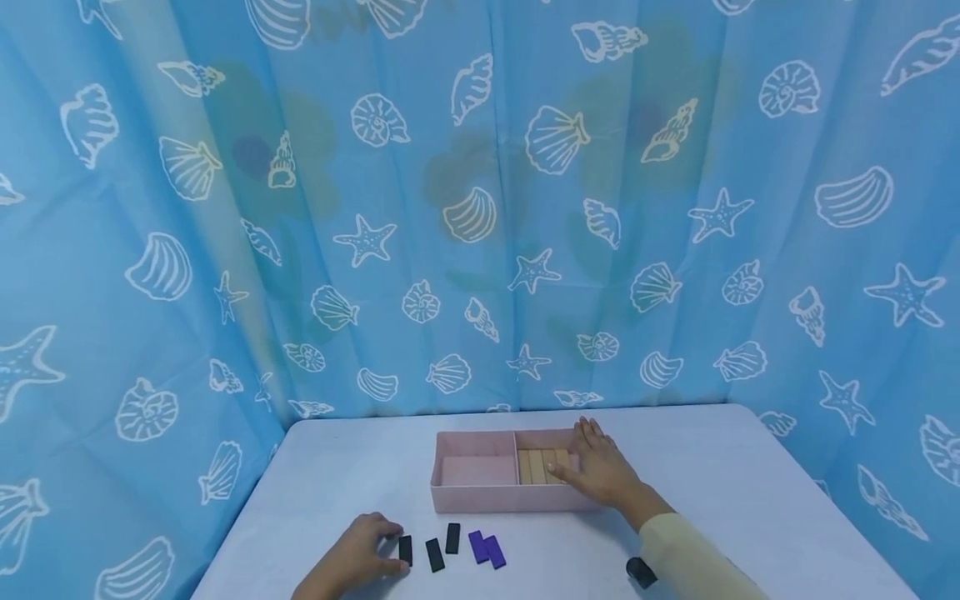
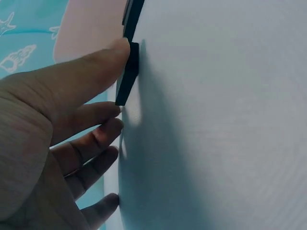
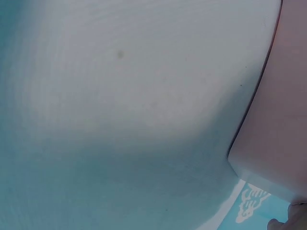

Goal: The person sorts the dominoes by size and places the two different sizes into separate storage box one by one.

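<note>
My left hand (image 1: 362, 552) is at the leftmost black block (image 1: 406, 551), with thumb and fingers spread about it. In the left wrist view the thumb tip lies against the black block (image 2: 128, 79), and the other fingers extend loosely below it. Over the right compartment of a pink divided box (image 1: 510, 499), my right hand (image 1: 602, 468) reaches with long, straight fingers. It partly covers a row of several light wooden blocks (image 1: 536, 467) inside. Whether it touches them cannot be told. The right wrist view shows the box side (image 3: 278, 105) and only a sliver of the hand.
Two more black blocks (image 1: 435, 554) and two touching purple blocks (image 1: 479, 547) lie in front of the box on the white table (image 1: 315, 475). The box's left compartment shows its bare floor. A dark rounded object (image 1: 641, 572) is beside the right sleeve. A blue shell-patterned curtain (image 1: 480, 250) hangs behind.
</note>
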A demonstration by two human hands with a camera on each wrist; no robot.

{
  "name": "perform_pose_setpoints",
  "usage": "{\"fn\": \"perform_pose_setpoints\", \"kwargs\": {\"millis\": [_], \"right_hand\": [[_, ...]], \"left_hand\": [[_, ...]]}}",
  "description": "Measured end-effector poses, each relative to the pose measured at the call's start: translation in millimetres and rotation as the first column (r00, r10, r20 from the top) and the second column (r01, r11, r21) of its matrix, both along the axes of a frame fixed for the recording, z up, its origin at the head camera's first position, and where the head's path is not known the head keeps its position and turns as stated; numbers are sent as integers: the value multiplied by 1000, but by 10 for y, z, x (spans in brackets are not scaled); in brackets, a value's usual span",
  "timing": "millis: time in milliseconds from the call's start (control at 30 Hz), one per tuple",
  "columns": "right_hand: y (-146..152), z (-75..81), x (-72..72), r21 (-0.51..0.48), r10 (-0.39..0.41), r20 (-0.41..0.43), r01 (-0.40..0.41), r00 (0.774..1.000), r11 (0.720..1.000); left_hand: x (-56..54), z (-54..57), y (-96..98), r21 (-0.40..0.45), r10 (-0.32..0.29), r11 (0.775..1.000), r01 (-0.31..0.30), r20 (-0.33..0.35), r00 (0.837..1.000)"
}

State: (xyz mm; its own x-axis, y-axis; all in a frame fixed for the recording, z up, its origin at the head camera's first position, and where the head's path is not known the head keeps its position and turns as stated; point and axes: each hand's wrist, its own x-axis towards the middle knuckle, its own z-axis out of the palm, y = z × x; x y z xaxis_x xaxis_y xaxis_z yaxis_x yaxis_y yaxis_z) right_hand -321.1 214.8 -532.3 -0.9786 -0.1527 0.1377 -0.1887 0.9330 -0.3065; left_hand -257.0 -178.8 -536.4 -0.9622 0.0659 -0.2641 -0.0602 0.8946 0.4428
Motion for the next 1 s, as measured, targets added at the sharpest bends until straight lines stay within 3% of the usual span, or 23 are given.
{"fn": "perform_pose_setpoints", "kwargs": {"millis": [200,333,567,1000], "right_hand": [[-66,-63,-10,-26,-3,8,3,1000,1000],[-99,-61,-25,-15,0,0,0,1000,1000],[-58,-20,-18,11,-3,0,3,1000,1000],[-14,3,-12,12,-19,3,19,1000,1000]], "left_hand": [[-13,-65,-79,-42,-37,998,36,-16,999],[3,-69,-92,11,-26,1000,26,-7,1000],[48,-34,-38,145,-75,986,76,-18,997],[69,-14,32,230,-145,960,161,-87,986]]}}
